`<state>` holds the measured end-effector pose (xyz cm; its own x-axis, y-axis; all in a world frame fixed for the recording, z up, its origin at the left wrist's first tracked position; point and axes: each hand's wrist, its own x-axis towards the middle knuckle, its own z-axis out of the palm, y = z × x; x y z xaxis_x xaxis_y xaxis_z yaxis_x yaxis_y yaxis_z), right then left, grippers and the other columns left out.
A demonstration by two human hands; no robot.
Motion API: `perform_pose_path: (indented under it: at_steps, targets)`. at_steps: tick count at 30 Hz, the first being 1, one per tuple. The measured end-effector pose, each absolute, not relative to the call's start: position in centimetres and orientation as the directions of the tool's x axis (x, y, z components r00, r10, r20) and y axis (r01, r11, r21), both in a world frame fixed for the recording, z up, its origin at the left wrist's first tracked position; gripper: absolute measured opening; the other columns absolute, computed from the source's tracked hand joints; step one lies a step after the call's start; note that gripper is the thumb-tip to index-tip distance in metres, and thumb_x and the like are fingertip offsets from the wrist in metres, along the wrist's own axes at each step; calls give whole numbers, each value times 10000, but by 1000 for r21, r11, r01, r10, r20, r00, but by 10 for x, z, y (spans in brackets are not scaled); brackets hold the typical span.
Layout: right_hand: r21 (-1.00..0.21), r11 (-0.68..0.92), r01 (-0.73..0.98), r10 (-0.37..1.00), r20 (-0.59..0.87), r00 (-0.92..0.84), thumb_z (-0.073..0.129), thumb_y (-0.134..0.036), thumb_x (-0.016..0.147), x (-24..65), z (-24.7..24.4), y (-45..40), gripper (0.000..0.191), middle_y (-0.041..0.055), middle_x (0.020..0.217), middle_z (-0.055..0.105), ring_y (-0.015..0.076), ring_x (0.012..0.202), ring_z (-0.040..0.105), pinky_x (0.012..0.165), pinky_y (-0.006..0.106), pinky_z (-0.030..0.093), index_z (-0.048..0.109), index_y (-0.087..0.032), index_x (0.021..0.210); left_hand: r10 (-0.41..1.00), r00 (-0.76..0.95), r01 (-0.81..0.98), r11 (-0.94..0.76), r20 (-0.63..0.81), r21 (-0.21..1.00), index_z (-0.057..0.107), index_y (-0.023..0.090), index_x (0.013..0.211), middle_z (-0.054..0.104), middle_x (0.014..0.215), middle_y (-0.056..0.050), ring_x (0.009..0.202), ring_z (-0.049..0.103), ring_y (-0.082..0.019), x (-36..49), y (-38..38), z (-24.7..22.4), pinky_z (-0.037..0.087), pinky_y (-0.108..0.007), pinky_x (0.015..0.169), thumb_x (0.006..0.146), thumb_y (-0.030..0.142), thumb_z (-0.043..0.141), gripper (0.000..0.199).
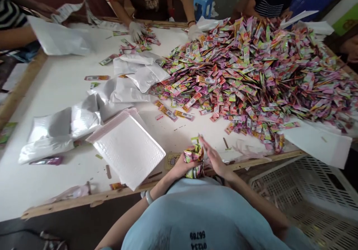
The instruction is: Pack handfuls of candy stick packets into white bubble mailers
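Right now your left hand (183,164) has its fingers clenched round a bundle of sachets (195,160), long axis upright, at the near desk (56,89) edge. Your right hand (214,157) is released and flat, touching the bundle's right side. Big sachet heap (251,71) lies beyond and right of the right-hand fingers; that hand is nearer it.

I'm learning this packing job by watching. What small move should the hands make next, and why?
Probably slide the bundle of sachets, gripped in the left hand and steadied by the right hand, into the white padded mailer lying just left of it.
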<state>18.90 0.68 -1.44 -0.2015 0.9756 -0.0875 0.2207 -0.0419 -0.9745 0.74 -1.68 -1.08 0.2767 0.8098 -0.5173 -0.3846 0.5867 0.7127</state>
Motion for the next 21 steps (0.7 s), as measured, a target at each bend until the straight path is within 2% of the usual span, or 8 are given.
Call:
perform_pose_path:
  at_steps: [2,4,5,7,9,13,18,21]
  targets:
    - [-876,5,482,997,40,63,519,-731,886,238,-15,45,784,174,1526,519,323,1459,440,1232,540,302,509,-216,1477,809,253,-405,587,-531,701,714,148,871,735,793,-12,724,661,-166,11,-17,-14,535,-291,769,468,272,985,502]
    - [-682,-124,721,919,195,343,499,-660,906,288,-20,86,828,264,1554,442,378,1494,358,1229,622,239,418,-105,1515,806,240,-430,588,-542,685,697,157,881,722,774,-1,703,654,-165,14,-17,-16,535,-294,749,474,276,978,509]
    - [-580,-234,780,881,213,422,509,-622,902,308,-26,103,844,302,1581,381,416,1518,295,1220,668,203,385,-60,1520,804,232,-444,588,-547,676,689,163,900,718,770,4,700,656,-168,15,-17,-16,539,-300,745,475,277,976,526]
    - [-497,-345,796,868,153,472,458,-521,928,328,-41,124,783,351,1568,368,444,1516,292,1200,693,218,372,7,1499,800,215,-470,587,-560,659,677,167,934,721,780,3,706,666,-178,15,-17,-16,549,-315,743,474,277,974,559]
    - [-514,-263,816,927,98,361,385,-450,948,319,-60,124,711,319,1566,400,402,1512,330,1208,644,269,371,-10,1506,791,208,-473,596,-575,649,677,154,934,735,802,-16,714,676,-185,13,-17,-15,558,-322,739,474,275,974,561]
    - [-606,31,795,999,49,-2,369,-388,935,266,-78,91,687,212,1580,450,317,1491,403,1207,530,352,347,-91,1554,795,165,-492,579,-583,650,694,139,941,756,818,-41,718,696,-195,6,-17,-12,574,-326,746,477,247,969,550]
    - [-629,-20,778,992,-110,-64,518,-356,885,262,-44,95,556,158,1248,728,350,1149,671,1043,527,501,564,-200,1417,798,159,-517,569,-582,639,707,139,916,756,782,-53,686,710,-210,-3,-17,-9,588,-337,722,518,283,949,487]
    - [-823,-73,564,995,-98,-15,634,-452,818,287,-25,112,506,113,1150,758,317,1019,702,959,502,556,643,-224,1270,795,137,-531,562,-591,633,703,148,931,761,789,-47,685,719,-208,-3,-17,-6,601,-345,742,504,272,952,509]
